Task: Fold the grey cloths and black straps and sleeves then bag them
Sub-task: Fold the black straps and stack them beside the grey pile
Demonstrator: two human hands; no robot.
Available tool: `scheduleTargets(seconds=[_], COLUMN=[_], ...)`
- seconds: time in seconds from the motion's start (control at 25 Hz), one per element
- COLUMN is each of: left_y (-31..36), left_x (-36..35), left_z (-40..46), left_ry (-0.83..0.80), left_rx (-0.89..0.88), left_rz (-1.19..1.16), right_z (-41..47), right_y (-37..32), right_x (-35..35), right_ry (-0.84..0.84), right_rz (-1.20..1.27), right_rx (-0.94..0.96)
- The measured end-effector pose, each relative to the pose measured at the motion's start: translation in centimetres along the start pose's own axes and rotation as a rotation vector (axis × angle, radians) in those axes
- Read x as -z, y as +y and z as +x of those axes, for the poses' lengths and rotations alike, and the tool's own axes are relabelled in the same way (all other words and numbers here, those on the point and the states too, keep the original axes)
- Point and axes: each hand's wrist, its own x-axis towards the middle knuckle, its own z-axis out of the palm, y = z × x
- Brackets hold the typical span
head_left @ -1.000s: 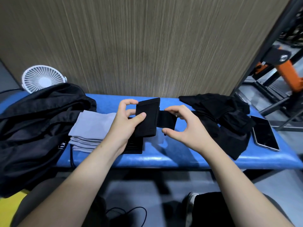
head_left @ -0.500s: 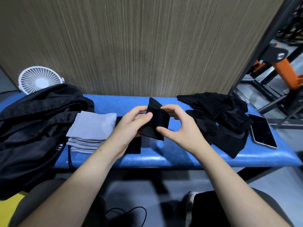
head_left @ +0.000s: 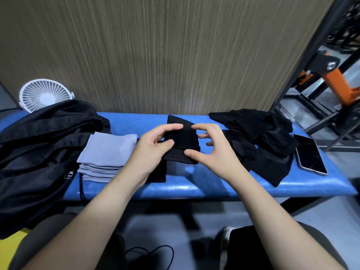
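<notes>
Over the blue bench (head_left: 194,189) I hold a black sleeve (head_left: 183,141), folded into a small rectangle. My left hand (head_left: 152,151) pinches its left side between thumb and fingers. My right hand (head_left: 216,152) is at its right edge: the thumb touches the lower edge and the curved fingers sit just off the fabric. A stack of folded grey cloths (head_left: 109,151) lies to the left. Folded black pieces (head_left: 158,175) lie partly hidden under my left wrist. Unfolded black straps and sleeves (head_left: 263,141) are heaped on the right. The black bag (head_left: 39,145) slumps at the far left.
A phone (head_left: 309,154) lies face up at the bench's right end. A white fan (head_left: 44,94) stands behind the bag against the wood-grain wall. An orange and black metal rack (head_left: 339,82) stands to the right. A black cable (head_left: 155,252) lies on the floor between my knees.
The black sleeve was stretched between both hands, then folded over onto itself. My right hand has loosened its pinch; my left hand keeps holding the folded piece.
</notes>
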Motion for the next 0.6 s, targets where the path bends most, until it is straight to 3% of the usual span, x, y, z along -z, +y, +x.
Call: scheduleTargets(seconds=[0.24, 0.4, 0.6], left_y=[-0.1, 0.0, -0.9], left_x=[0.3, 0.1, -0.1], left_z=[0.1, 0.1, 0.3], left_ry=[0.046, 0.035, 0.045], left_rx=[0.048, 0.054, 0.051], left_rz=[-0.107, -0.135, 0.013], right_z=[-0.3, -0.3, -0.5], right_y=[-0.7, -1.1, -1.5], right_x=[0.1, 0.1, -0.4], right_ry=[0.030, -0.038, -0.027], right_rz=[0.179, 0.376, 0.482], right_rx=[-0.133, -0.175, -0.141])
